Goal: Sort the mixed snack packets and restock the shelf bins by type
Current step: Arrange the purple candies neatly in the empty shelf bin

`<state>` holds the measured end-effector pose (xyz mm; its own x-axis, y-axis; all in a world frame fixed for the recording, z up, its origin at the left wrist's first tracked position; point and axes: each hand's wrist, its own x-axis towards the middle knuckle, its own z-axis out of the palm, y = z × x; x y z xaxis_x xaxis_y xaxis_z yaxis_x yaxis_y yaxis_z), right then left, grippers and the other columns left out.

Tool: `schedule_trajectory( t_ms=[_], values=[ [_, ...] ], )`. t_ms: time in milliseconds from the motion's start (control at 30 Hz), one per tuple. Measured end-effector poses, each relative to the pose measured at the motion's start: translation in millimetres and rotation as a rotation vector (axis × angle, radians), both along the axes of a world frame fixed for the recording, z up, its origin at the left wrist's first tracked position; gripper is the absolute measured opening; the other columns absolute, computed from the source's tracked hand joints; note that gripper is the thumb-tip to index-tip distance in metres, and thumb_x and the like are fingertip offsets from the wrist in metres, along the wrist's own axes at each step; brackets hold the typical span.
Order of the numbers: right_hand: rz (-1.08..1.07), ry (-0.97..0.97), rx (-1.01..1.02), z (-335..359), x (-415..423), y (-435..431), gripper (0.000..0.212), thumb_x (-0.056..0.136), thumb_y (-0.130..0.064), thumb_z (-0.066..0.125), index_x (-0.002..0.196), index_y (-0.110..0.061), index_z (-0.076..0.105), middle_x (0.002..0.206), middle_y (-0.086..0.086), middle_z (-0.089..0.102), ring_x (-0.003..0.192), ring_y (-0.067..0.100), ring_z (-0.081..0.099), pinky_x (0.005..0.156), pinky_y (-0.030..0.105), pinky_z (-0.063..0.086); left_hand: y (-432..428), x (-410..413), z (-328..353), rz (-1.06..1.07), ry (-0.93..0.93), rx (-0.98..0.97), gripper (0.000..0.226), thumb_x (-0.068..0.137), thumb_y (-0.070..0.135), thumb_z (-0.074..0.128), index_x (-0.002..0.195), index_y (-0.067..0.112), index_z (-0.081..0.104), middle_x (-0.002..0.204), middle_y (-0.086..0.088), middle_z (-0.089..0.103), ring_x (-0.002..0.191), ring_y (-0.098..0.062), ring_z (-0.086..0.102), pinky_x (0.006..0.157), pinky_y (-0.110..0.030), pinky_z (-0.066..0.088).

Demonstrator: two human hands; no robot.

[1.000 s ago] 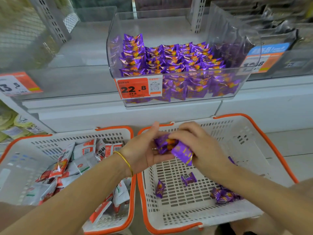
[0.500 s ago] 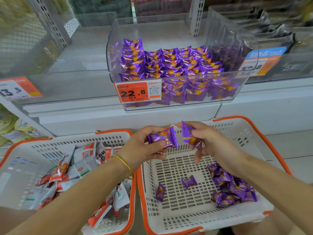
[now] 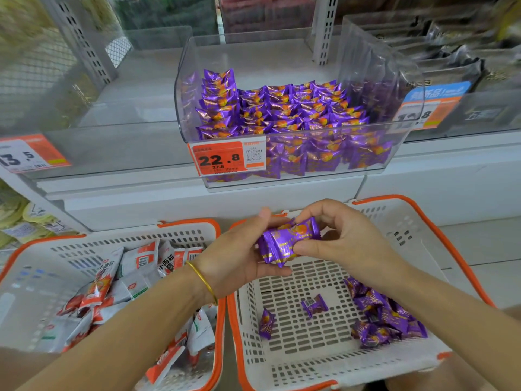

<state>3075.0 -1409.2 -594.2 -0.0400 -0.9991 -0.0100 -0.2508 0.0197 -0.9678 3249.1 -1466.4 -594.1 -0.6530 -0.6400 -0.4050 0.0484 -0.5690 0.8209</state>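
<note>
Left hand [image 3: 239,255] cradles purple packets [image 3: 287,244]; right hand [image 3: 346,244] pinches them, above right basket [image 3: 417,221]. Purple bin [image 3: 366,80] nearly full; small pile left [image 3: 380,317]; left basket's red-white packets [image 3: 135,266] unsorted.

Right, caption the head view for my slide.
Left hand and right hand grip purple packets over the right basket, below the clear bin of matching packets.

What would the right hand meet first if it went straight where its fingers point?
The right hand points left at the purple packets it pinches; behind them, probably the left hand.
</note>
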Motion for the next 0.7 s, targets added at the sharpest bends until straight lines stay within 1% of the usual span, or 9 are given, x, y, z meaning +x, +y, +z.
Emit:
schedule_trajectory(
  t_ms=[67, 133, 200, 267, 367, 467, 600, 633, 700],
  values=[
    [-0.033, 0.088, -0.068, -1.6, 0.3, -0.2, 0.032, 0.062, -0.029, 0.084, 0.089, -0.030, 0.067, 0.088, -0.006, 0.060, 0.071, 0.008, 0.054, 0.066, 0.015, 0.044, 1.9, 1.0, 2.1, -0.071, 0.001, -0.119, 0.044, 0.077, 0.024, 0.055, 0.118, 0.008, 0.057, 0.112, -0.011, 0.061, 0.083, -0.017, 0.067, 0.064, -0.030, 0.057],
    [-0.036, 0.144, -0.072, -1.1, 0.1, -0.7, 0.038, 0.061, -0.036, 0.083, 0.095, -0.038, 0.066, 0.099, -0.007, 0.052, 0.083, 0.011, 0.054, 0.072, 0.013, 0.044, 3.1, 1.8, 1.8, -0.101, -0.014, -0.227, 0.041, 0.075, 0.017, 0.057, 0.116, 0.012, 0.056, 0.113, -0.009, 0.059, 0.084, -0.015, 0.067, 0.068, -0.029, 0.057],
    [0.027, 0.117, -0.016, 1.4, -1.7, -1.2, 0.051, 0.063, -0.035, 0.084, 0.108, -0.043, 0.062, 0.114, -0.011, 0.052, 0.099, 0.006, 0.057, 0.080, 0.016, 0.049, 1.6, 3.4, 0.1, -0.091, -0.030, -0.338, 0.037, 0.080, 0.017, 0.060, 0.116, 0.015, 0.055, 0.113, -0.009, 0.060, 0.084, -0.016, 0.066, 0.070, -0.029, 0.056],
    [0.098, 0.007, 0.025, 7.5, -4.8, -3.5, 0.059, 0.063, -0.034, 0.086, 0.115, -0.041, 0.061, 0.121, -0.013, 0.058, 0.106, 0.006, 0.061, 0.084, 0.023, 0.053, -2.4, 4.7, 1.6, -0.080, -0.051, -0.463, 0.038, 0.085, 0.018, 0.063, 0.120, 0.020, 0.049, 0.113, -0.009, 0.060, 0.083, -0.017, 0.066, 0.071, -0.030, 0.056],
    [0.127, -0.107, 0.007, 21.5, -8.5, -14.0, 0.056, 0.062, -0.021, 0.085, 0.112, -0.030, 0.063, 0.114, -0.010, 0.066, 0.098, 0.009, 0.066, 0.081, 0.024, 0.053, -13.8, 3.0, 13.7, -0.036, -0.115, -0.624, 0.047, 0.083, 0.019, 0.066, 0.119, 0.022, 0.037, 0.107, -0.003, 0.063, 0.082, -0.010, 0.066, 0.073, -0.026, 0.055],
    [0.147, -0.161, -0.046, 45.9, -10.5, -37.5, 0.049, 0.058, -0.008, 0.085, 0.102, -0.019, 0.065, 0.101, -0.002, 0.071, 0.089, 0.010, 0.067, 0.074, 0.021, 0.052, -32.9, -3.1, 37.1, 0.072, -0.109, -0.730, 0.042, 0.074, 0.017, 0.065, 0.108, 0.019, 0.041, 0.104, -0.002, 0.059, 0.076, 0.002, 0.062, 0.068, -0.016, 0.052],
    [0.156, -0.181, -0.074, 89.9, -16.0, -82.5, 0.040, 0.056, 0.004, 0.081, 0.088, -0.013, 0.062, 0.082, 0.009, 0.068, 0.064, 0.016, 0.065, 0.056, 0.023, 0.053, -74.0, -13.2, 75.8, 0.129, -0.191, -0.986, 0.038, 0.067, 0.033, 0.069, 0.099, 0.024, 0.049, 0.091, 0.004, 0.057, 0.078, -0.006, 0.060, 0.072, -0.022, 0.053],
    [0.151, -0.176, -0.078, 98.0, -17.3, -95.5, 0.038, 0.057, 0.003, 0.079, 0.087, -0.013, 0.061, 0.081, 0.011, 0.067, 0.061, 0.018, 0.064, 0.055, 0.024, 0.054, -86.9, -14.9, 83.4, 0.149, -0.240, -1.051, 0.038, 0.070, 0.034, 0.073, 0.100, 0.024, 0.051, 0.091, 0.005, 0.058, 0.079, -0.009, 0.060, 0.073, -0.026, 0.053],
    [0.138, -0.170, -0.082, 106.3, -20.3, -123.5, 0.037, 0.053, -0.004, 0.076, 0.085, -0.014, 0.062, 0.081, 0.013, 0.067, 0.064, 0.025, 0.064, 0.065, 0.033, 0.058, -114.3, -15.7, 92.8, 0.174, -0.377, -1.196, 0.041, 0.076, 0.033, 0.074, 0.110, 0.019, 0.055, 0.092, 0.007, 0.062, 0.083, -0.009, 0.060, 0.079, -0.027, 0.052]
  ],
)
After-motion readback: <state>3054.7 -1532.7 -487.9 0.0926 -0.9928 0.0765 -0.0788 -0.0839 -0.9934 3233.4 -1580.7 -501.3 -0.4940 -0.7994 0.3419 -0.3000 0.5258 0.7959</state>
